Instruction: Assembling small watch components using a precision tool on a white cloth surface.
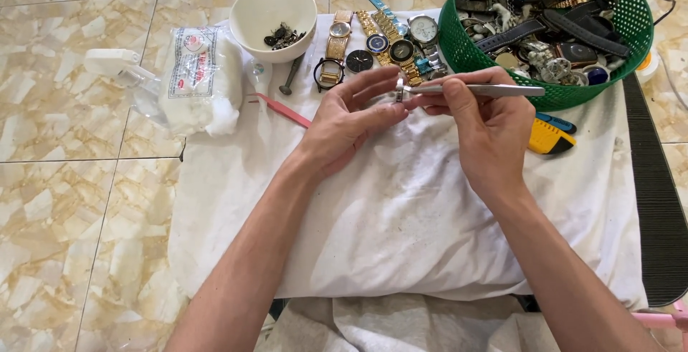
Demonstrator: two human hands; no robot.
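While the left hand (351,112) pinches a small metal watch part (399,94) at its fingertips, the right hand (487,119) grips steel tweezers (476,90) touching it: fine picking step, likely calling for steady tips.

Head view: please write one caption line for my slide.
Left hand holds a small metal part while right hand applies tweezers over a white cloth.

Clear labelled cotton bag (197,80), left
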